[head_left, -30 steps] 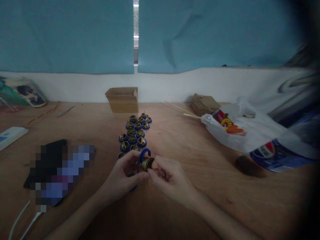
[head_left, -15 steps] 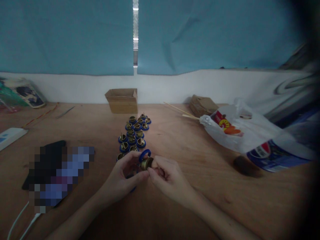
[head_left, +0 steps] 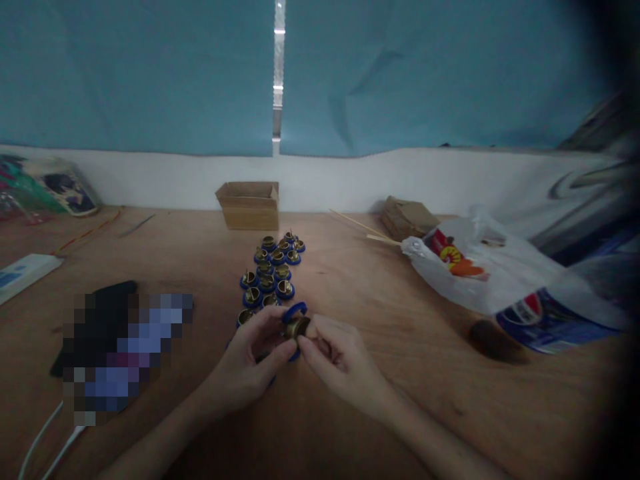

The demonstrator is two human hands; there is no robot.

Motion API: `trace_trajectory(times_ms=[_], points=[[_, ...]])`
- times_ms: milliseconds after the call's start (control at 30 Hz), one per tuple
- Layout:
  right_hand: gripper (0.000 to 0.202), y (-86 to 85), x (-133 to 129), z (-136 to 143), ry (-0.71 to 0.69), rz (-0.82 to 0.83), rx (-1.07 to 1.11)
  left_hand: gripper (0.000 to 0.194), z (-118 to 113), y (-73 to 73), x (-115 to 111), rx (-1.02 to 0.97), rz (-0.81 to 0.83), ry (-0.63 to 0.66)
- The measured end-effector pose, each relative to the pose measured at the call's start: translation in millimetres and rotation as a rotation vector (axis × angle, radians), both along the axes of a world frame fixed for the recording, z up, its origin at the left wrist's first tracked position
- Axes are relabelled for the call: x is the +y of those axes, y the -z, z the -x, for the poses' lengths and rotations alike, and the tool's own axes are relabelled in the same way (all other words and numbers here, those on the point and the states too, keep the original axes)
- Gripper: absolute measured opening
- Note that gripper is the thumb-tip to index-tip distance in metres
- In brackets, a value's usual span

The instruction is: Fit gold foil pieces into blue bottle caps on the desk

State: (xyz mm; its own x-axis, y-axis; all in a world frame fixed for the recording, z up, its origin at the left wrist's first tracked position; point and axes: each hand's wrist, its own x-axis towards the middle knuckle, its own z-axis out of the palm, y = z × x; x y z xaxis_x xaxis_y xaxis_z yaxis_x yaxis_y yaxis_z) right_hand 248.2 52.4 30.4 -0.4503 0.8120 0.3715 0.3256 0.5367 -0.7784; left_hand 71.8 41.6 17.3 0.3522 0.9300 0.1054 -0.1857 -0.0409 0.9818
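Note:
A small round brass fitting with a blue ring (head_left: 295, 327) is between my two hands, low in the middle of the view. My left hand (head_left: 253, 353) grips it from the left, thumb in front and fingers behind. From the right, my right hand (head_left: 340, 360) is closed with thumb and fingertips pinched at the fitting's brass end; whether a smaller part is in that pinch is hidden. Just beyond my hands, several similar brass pieces with blue bases (head_left: 267, 283) stand in a cluster on the wooden table. My left hand covers the nearest ones.
A small open cardboard box (head_left: 250, 210) stands by the wall. Phones (head_left: 135, 353), partly blurred out, lie at left with white cables. At right are a plastic bag (head_left: 450, 267), a blue cola bottle (head_left: 550, 320), thin sticks (head_left: 363, 227) and a brown package (head_left: 407, 217).
The whole view has shifted slightly, so things appear a little lower and further right. The blue ring on the held fitting now shows below it too. Both hands keep their hold.

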Motion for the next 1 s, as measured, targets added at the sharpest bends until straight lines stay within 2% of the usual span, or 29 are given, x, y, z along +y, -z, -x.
trace_trajectory(times_ms=[233, 567, 700, 867, 1000], points=[[0.028, 4.1, 3.1, 0.2, 0.03, -0.033, -0.027, 0.038, -1.6, 3.9, -3.1, 0.073, -0.069, -0.057], [0.027, 2.8, 0.5, 2.6, 0.022, -0.022, -0.029, 0.033, -2.8, 5.0, 1.4, 0.107, -0.081, -0.078], [0.028, 2.3, 0.0, 2.1, -0.004, 0.052, 0.016, 0.033, -3.0, 4.3, 2.2, 0.044, -0.056, -0.075], [0.037, 2.1, 2.1, 0.4, 0.036, 0.246, 0.142, 0.033, -3.4, -0.3, 2.7, 0.016, -0.002, -0.096], [0.044, 1.5, 5.1, 0.7, 0.082, 0.317, 0.241, 0.033, -3.1, -3.4, 3.9, 0.032, 0.027, -0.145]])
